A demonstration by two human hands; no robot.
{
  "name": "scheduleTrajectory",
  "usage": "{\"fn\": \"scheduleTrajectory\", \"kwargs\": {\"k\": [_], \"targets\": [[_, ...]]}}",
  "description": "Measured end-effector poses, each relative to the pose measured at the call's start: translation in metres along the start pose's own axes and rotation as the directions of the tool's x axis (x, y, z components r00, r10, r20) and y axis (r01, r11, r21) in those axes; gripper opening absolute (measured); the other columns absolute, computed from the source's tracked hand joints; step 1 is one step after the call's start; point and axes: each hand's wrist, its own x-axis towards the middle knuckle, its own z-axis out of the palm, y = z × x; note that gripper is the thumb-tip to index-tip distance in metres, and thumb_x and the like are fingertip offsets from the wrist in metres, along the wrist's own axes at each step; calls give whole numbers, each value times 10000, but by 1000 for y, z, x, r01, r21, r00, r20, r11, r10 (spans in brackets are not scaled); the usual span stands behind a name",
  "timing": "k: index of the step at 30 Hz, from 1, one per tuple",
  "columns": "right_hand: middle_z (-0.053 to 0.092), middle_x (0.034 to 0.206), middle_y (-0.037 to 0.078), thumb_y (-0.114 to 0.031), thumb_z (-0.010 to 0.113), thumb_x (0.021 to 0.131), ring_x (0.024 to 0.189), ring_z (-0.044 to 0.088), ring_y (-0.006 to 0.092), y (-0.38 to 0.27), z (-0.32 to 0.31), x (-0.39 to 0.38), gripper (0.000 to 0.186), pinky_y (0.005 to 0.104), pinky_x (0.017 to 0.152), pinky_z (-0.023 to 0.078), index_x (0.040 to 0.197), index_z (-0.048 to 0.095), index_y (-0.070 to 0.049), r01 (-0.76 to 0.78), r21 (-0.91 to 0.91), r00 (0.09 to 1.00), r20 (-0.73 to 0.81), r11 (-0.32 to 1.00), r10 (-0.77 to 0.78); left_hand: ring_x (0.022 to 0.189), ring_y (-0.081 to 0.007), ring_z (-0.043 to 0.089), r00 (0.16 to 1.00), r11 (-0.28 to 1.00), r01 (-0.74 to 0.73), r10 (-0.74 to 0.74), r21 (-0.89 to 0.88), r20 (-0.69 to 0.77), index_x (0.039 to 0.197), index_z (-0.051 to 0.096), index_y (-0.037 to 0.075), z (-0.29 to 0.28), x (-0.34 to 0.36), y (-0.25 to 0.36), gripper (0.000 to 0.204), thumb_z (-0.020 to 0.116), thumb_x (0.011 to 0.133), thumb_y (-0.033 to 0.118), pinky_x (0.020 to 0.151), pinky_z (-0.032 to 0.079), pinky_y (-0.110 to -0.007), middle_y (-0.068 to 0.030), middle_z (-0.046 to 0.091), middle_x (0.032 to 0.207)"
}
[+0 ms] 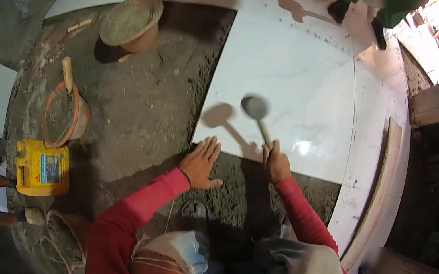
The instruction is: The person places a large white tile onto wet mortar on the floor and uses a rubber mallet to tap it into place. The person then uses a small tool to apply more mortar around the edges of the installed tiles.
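My right hand (pixel 277 163) is wrapped round the handle of a mallet with a dark, rounded head (pixel 254 106). The head is raised over a large white floor tile (pixel 284 74), and its shadow falls on the tile to the left. My left hand (pixel 202 163) lies flat with fingers stretched out, its fingertips at the tile's near left corner. Wet grey mortar (pixel 233 184) spreads along the tile's near edge, between it and my knees.
Left stand a mortar-filled basin (pixel 141 41), an orange bucket (pixel 83 122) with a wooden handle sticking up, a yellow jerrycan (pixel 62 183) and another bucket (pixel 69 229). A long wooden strip (pixel 377 192) lies on tiles at right. Other people's legs show at far right (pixel 379 17) and left (pixel 6 218).
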Motion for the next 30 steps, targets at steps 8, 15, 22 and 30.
{"fn": "scheduleTrajectory", "kwargs": {"k": [8,15,22,30], "targets": [[583,711,186,-155,520,982,599,605,358,-78,-57,57,217,433,511,434,1156,444,-49,228,290,966,-186,929,-179,1453,-347,175,983,984,176,-176,-5,-57,1469,226,-80,16,50,-28,918,394,923,639,1185,148,-456,-233,205,1552],[555,607,283,-243,437,1013,597,560,497,41,2,102,198,547,464,367,1036,388,-53,30,-100,998,-45,995,-35,1462,-271,182,892,981,135,-181,-138,-415,1500,230,21,-4,90,-21,864,428,910,621,1194,142,-438,-142,221,1571],[584,663,296,-288,439,1007,664,581,508,3,-5,135,231,584,534,407,1010,421,-58,-36,-39,998,-57,999,33,1460,-268,189,907,982,126,-171,-140,-386,1502,236,29,-5,81,-31,888,478,884,619,1198,140,-440,-141,230,1567],[613,705,303,-352,425,1001,683,589,524,29,4,149,308,609,624,445,1060,429,-50,-45,-46,994,-105,998,40,1469,-261,175,921,981,135,-176,-139,-347,1508,228,34,-9,97,-26,869,487,890,587,1201,117,-432,-146,222,1572]]}}
